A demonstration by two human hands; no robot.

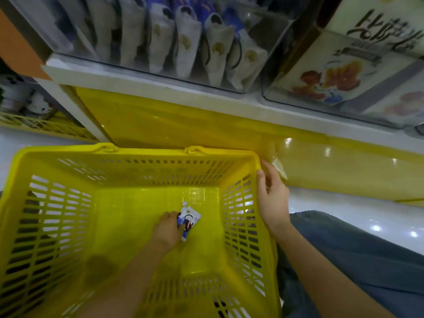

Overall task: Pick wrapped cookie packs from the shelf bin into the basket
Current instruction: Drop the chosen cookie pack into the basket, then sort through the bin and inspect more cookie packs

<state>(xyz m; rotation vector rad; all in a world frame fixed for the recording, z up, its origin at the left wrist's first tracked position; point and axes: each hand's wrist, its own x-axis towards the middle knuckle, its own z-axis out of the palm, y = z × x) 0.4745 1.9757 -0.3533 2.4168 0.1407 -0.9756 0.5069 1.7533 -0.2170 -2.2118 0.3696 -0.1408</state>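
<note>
A yellow plastic basket point(128, 157) stands on the floor below the shelf. My left hand point(167, 230) reaches down to its bottom, fingers closed on a white and blue wrapped cookie pack point(189, 220) that lies against the basket floor. My right hand point(271, 198) grips the basket's right rim near the far corner. On the shelf above, a clear bin point(160, 72) holds several upright white and blue cookie packs point(188, 40) in a row.
A second clear bin point(344, 106) at the right holds larger cream bags with orange print. The white shelf edge point(160, 88) overhangs a yellow base panel. A yellow wire rack point(46, 127) with plush toys sits at the left. My blue trouser leg point(355, 249) is at the lower right.
</note>
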